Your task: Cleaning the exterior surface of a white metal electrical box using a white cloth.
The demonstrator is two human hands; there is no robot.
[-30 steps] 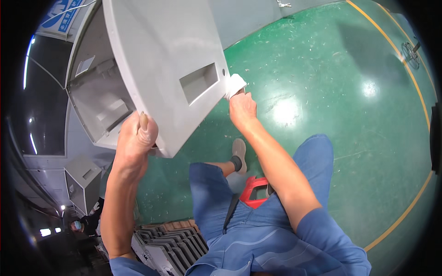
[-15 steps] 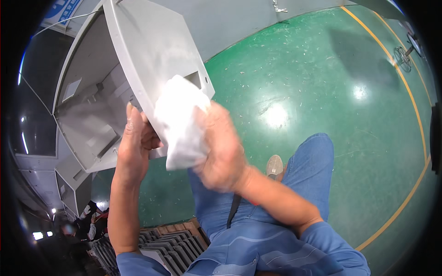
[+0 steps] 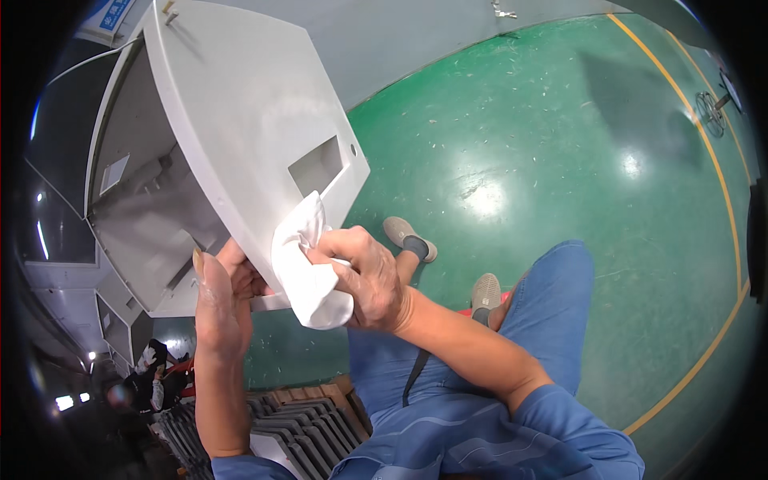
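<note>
A light grey metal door (image 3: 240, 88) stands swung out from an open grey cabinet (image 3: 120, 232). It has a rectangular cutout and a small round hole near its right edge. My right hand (image 3: 364, 276) is closed on a white cloth (image 3: 308, 276), which it presses against the door's lower corner below the cutout. My left hand (image 3: 224, 296) has its fingers curled round the door's bottom edge on the inner side, thumb pointing up. Its fingertips are partly hidden behind the door.
Grey slatted metal parts (image 3: 296, 428) stand stacked in a wooden crate (image 3: 336, 396) by my left leg. Another grey cabinet (image 3: 120, 320) stands farther left, with a person (image 3: 156, 376) near it. Yellow lines (image 3: 720, 176) cross the green floor (image 3: 496, 136) at right.
The cloth and my right hand have moved down the door to its bottom corner, uncovering the cutout. The door has shifted a little left in view; my left hand stays at its edge.
</note>
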